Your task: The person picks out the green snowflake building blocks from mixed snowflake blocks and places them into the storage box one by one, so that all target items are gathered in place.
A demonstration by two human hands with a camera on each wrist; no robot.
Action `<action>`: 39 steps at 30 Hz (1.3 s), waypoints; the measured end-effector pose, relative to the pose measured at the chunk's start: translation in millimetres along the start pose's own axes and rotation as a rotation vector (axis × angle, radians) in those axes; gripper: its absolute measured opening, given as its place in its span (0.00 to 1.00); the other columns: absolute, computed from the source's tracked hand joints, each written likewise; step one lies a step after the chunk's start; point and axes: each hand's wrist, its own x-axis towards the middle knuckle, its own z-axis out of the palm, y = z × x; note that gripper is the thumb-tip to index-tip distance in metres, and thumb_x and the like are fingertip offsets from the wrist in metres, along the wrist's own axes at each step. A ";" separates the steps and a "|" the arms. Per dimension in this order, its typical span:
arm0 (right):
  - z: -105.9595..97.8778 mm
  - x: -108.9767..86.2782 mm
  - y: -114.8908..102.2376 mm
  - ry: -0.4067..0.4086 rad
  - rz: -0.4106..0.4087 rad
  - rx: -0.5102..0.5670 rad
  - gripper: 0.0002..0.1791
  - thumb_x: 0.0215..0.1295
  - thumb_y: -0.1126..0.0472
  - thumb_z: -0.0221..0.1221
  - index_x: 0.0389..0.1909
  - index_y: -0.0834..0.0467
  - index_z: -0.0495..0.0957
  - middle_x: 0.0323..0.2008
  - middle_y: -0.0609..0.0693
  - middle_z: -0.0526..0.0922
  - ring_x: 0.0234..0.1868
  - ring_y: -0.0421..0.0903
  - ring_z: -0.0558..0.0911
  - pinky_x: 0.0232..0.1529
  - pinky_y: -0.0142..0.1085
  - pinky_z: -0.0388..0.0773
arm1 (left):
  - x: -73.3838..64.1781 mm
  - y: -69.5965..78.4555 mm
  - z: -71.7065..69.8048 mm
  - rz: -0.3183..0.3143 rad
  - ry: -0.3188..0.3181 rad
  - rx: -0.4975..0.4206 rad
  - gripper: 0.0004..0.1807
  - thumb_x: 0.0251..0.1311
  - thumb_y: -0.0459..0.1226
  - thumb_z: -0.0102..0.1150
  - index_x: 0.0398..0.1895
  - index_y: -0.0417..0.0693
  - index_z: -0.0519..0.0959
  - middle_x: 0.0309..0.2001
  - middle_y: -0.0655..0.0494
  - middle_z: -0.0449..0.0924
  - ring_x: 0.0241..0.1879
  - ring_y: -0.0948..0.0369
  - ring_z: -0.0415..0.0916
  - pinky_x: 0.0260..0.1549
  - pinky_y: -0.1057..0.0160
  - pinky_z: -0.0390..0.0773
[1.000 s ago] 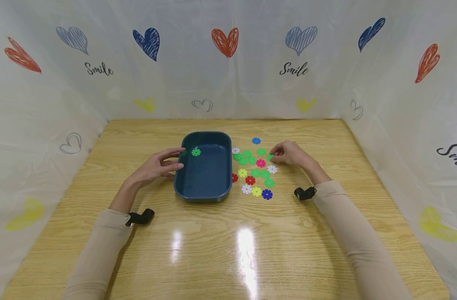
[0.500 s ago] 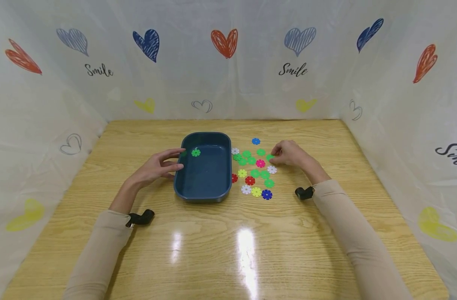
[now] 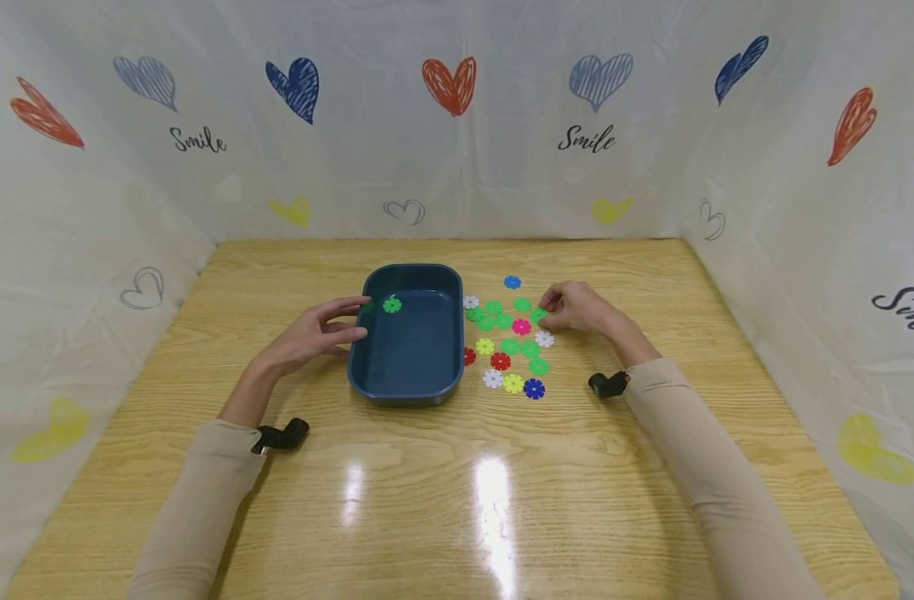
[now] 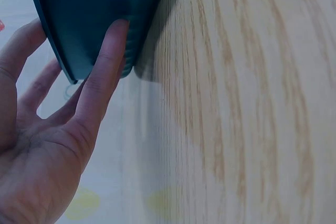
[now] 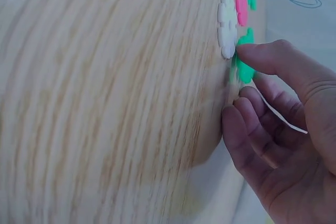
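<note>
A dark blue tray stands on the table with one green snowflake disc inside. My left hand touches its left rim with extended fingers; in the left wrist view, one finger overlaps the outer wall. Flat toothed snowflake discs in several colours lie right of the tray. At their far right, my right hand pinches a green snowflake disc at its edge, thumb on the near face and part of the disc hidden by the fingers. A white disc and a pink disc lie beside it.
The wooden table bears a red disc, a yellow disc, a dark blue disc and a light blue disc. A pale curtain printed with hearts encloses the table at the back and sides.
The green disc at my right fingertips has shifted slightly left and shows more. My left hand and the tray stay in place.
</note>
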 end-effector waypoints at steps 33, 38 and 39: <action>-1.3 0.9 4.9 -0.087 0.079 0.382 0.14 0.70 0.63 0.55 0.48 0.71 0.79 0.35 0.59 0.80 0.33 0.44 0.75 0.32 0.33 0.77 | 1.0 1.1 -0.1 -0.001 0.004 0.013 0.36 0.67 0.44 0.60 0.76 0.57 0.58 0.75 0.48 0.56 0.67 0.43 0.67 0.44 0.54 0.85; -1.7 -0.1 1.0 -0.068 0.101 0.388 0.17 0.72 0.60 0.55 0.49 0.71 0.79 0.41 0.66 0.85 0.38 0.48 0.85 0.39 0.37 0.85 | 1.0 1.1 -0.4 -0.003 0.002 0.012 0.36 0.67 0.44 0.60 0.76 0.57 0.58 0.75 0.48 0.56 0.67 0.44 0.68 0.44 0.54 0.85; -1.6 -0.2 0.3 -0.065 0.100 0.393 0.17 0.72 0.60 0.55 0.49 0.71 0.79 0.42 0.67 0.85 0.38 0.50 0.86 0.40 0.38 0.85 | 0.9 1.2 -0.5 -0.003 0.002 0.010 0.36 0.67 0.44 0.60 0.76 0.57 0.58 0.75 0.48 0.56 0.67 0.44 0.68 0.44 0.54 0.85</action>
